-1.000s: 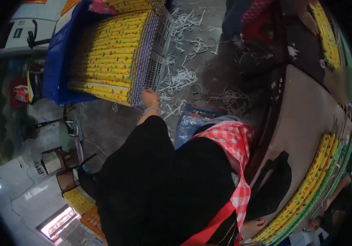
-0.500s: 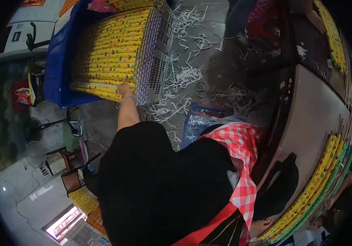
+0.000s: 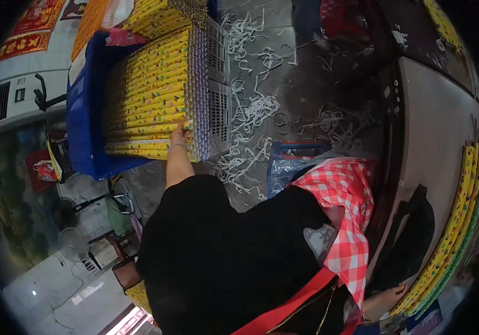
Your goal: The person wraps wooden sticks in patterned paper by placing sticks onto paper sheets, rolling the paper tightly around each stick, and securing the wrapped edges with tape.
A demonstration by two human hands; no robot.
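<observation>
My left hand (image 3: 178, 135) reaches to the stack of yellow patterned rolls (image 3: 153, 92), its fingers closed round the end of one roll low in the pile. The round ends of the rolls look purple and white, and a blue bin (image 3: 78, 111) stands around their far side. At the lower right, my right hand (image 3: 394, 293) lies by the table edge with loosely bent fingers, apparently holding nothing. Close beside it are long yellow rolls (image 3: 457, 223) and green rolls (image 3: 465, 245). Black cloth (image 3: 407, 240) lies on the table near that arm.
White plastic crates (image 3: 219, 109) stand against the roll ends. White strips (image 3: 253, 109) litter the floor. A blue-framed stool (image 3: 284, 162) stands near my body. The brown table (image 3: 437, 111) runs along the right. Another person (image 3: 343, 22) is at the top. A fan (image 3: 73, 244) stands at left.
The view has shifted, so the stack sits lower and the table lies differently. My left hand has moved slightly up the pile; my right hand stays beside the rolls on the table.
</observation>
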